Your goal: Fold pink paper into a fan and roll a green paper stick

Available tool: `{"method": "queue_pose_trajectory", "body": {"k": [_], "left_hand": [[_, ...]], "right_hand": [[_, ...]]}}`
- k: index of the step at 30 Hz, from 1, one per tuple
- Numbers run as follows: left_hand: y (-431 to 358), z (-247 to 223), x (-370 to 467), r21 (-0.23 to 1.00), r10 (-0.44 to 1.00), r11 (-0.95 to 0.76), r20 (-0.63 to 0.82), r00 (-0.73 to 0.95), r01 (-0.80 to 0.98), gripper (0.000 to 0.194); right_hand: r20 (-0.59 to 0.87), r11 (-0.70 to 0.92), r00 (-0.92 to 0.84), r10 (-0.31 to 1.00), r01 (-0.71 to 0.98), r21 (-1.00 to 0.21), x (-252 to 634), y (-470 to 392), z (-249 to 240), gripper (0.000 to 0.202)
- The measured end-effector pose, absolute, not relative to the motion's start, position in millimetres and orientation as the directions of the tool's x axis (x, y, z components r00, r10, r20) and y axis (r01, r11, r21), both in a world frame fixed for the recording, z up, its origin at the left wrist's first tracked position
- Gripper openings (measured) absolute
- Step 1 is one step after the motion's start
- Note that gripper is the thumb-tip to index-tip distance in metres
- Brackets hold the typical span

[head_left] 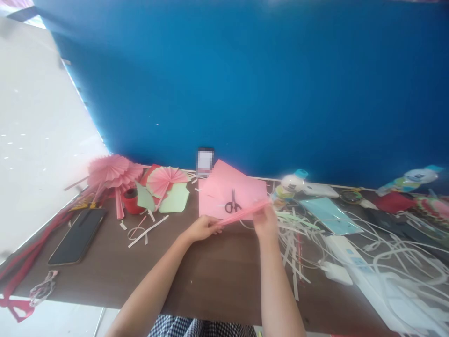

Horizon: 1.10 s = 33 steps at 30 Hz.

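A narrow folded strip of pink paper (pixel 243 213) is stretched between my two hands over the table. My left hand (pixel 205 228) pinches its lower left end. At the upper right end, my right hand (pixel 265 219) grips it, with the fingers partly hidden and a little blurred. Just beyond the strip lie pink paper sheets (pixel 217 185), and a pair of dark-handled scissors (pixel 233 202) rests on top of them.
To the left are pleated pink paper fans (pixel 114 171), a red tape roll (pixel 131 202), green paper (pixel 177 197) and a phone (pixel 77 236). Glue bottles (pixel 290 185), paper strips, white cables and a power strip (pixel 351 257) crowd the right. A blue partition (pixel 245 84) stands behind.
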<state>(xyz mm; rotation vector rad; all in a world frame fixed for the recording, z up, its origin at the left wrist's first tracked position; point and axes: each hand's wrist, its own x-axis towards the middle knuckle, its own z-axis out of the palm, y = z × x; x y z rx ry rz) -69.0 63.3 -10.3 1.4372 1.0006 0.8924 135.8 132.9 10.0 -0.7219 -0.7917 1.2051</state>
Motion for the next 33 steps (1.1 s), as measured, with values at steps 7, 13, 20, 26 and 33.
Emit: {"method": "queue_pose_trajectory", "body": {"k": [7,13,20,26,33], "left_hand": [[62.4,-1.5,-76.1,0.942,0.811,0.309,-0.19,0.553,-0.13,0.043],[65.7,-4.2,-82.9,0.822,0.773,0.459,-0.183,0.607,-0.337,0.032],[64.7,6.6,-74.7,0.854,0.929,0.24,-0.065,0.364,-0.461,0.044],[67.8,0.0,-78.1,0.976,0.992,0.058,-0.032,0.126,-0.209,0.044],[74.8,-5.0,-89.0,0.974,0.996,0.035,-0.052,-0.067,-0.225,0.043]], "right_hand": [[0.127,0.164,0.105,0.986,-0.54,-0.826,130.2,132.5,12.5,0.028],[0.082,-0.031,-0.292,0.953,-0.362,-0.932,105.1,118.4,14.1,0.037],[0.012,-0.075,-0.34,0.94,-0.242,-0.967,94.1,113.4,8.0,0.041],[-0.018,-0.075,-0.355,0.935,-0.146,-0.986,87.6,113.4,9.6,0.05],[-0.005,-0.026,-0.156,0.988,-0.131,-0.991,100.2,119.9,0.4,0.038]]}}
